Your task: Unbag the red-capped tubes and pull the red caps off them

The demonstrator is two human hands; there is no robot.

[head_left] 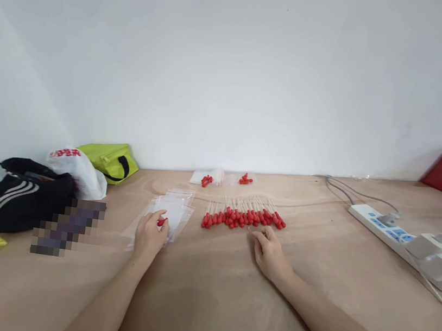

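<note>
The left hand is gripping a red piece over the bags; the right hand is curling beside the red-tipped sticks, its grip unclear.

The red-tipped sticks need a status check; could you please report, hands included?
Left hand over clear bags, holding a red piece. Right hand near the red-tipped sticks, grip unclear. Sticks bunched in a row. Power strip apart from both hands.

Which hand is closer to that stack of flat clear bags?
The left hand: it is over the near left part of the stack. The right hand is farther right, near the red-tipped sticks.
</note>
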